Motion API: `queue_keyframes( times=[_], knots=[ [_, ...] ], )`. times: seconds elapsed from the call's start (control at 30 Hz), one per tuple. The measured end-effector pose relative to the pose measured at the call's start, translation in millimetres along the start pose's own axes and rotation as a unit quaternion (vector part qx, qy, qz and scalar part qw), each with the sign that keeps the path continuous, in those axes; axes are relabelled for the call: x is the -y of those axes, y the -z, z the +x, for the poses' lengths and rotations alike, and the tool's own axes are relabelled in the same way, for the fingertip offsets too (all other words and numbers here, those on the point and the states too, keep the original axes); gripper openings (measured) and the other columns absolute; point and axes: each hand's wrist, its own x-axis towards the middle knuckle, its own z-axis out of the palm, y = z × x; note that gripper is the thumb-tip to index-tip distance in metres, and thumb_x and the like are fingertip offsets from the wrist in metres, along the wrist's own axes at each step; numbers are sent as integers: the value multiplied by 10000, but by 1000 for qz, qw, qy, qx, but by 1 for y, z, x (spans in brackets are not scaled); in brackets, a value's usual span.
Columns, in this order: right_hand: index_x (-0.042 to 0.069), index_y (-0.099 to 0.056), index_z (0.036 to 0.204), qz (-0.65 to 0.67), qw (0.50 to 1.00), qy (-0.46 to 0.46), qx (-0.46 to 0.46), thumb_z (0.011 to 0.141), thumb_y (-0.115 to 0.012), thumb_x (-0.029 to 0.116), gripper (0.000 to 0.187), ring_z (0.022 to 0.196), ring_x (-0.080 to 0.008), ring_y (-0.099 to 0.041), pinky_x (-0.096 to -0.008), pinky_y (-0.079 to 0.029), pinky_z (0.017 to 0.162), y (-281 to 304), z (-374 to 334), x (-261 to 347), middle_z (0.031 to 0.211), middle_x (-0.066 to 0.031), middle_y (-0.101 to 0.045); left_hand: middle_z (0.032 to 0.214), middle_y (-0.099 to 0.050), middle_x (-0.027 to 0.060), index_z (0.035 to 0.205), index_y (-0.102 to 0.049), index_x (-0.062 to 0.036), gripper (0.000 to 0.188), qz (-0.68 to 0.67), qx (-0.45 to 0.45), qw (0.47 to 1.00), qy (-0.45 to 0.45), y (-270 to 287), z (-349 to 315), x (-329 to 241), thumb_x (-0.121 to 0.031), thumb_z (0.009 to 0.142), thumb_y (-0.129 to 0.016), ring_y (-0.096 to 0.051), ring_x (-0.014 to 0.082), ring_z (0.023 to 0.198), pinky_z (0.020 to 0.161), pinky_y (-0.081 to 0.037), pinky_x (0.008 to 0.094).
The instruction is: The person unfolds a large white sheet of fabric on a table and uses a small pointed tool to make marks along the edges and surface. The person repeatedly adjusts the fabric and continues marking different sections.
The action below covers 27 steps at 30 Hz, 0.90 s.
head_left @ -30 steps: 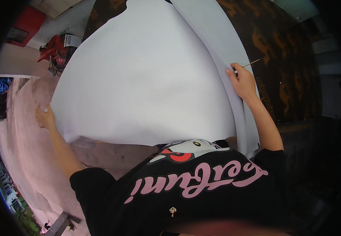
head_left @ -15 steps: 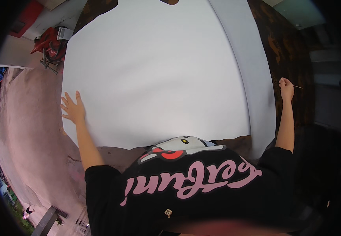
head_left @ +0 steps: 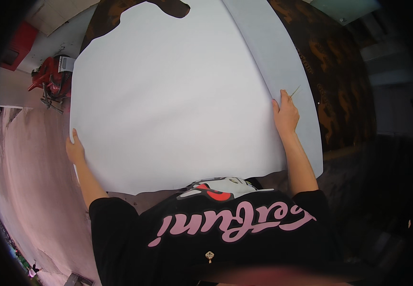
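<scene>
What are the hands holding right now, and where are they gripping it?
Left hand grips the big white sheet at its left edge; right hand rests at its right edge, pinching a thin stick.

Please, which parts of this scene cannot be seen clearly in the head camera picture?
- Left hand fingers: hidden behind the edge of the large white sheet.
- Surface under the sheet: covered by it.
- Thin stick in the right hand: too small to identify.
- Red machine: small and bent near the fisheye rim.
- Second white sheet: partly under the first.
</scene>
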Motion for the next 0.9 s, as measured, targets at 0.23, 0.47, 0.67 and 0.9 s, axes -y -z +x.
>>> queue_keyframes(
  times=[0.23, 0.47, 0.67, 0.9],
  knots=[
    [66, -617, 1209, -6, 995, -101, -16, 911, -555, 513, 540, 995, -379, -640, -468, -485, 844, 97, 108, -149, 1019, -178, -689, 1266, -614, 142, 1236, -611, -58, 561, -50, -56, 994, -83, -4, 1, 22, -515, 920, -530, -574, 342, 1163, 980, -441, 419],
    [114, -553, 1307, -53, 964, -261, -24, 920, -565, 457, 516, 1107, -370, -604, -460, -481, 919, 43, 127, -259, 1194, -172, -638, 1382, -508, 184, 1345, -501, -17, 719, 3, -127, 989, 73, 28, -115, 108, -539, 863, -610, -506, 328, 1252, 1031, -400, 445],
    [60, -414, 1414, 39, 991, -113, -65, 918, -579, 439, 645, 1222, -335, -532, -438, -413, 1015, -34, 80, -226, 1349, -157, -542, 1461, -370, 232, 1402, -308, 116, 1036, -525, 154, 733, 405, 36, -207, 117, -723, 834, -525, -409, 300, 1323, 1057, -358, 395],
    [93, -455, 1374, -85, 988, -110, -70, 929, -528, 510, 614, 1165, -339, -566, -451, -461, 945, -48, 76, -180, 1316, -157, -563, 1152, -604, 135, 1253, -511, 66, 561, -502, 34, 833, 228, 48, -166, 54, -426, 984, -512, -591, 220, 1038, 877, -466, 339]
  ],
)
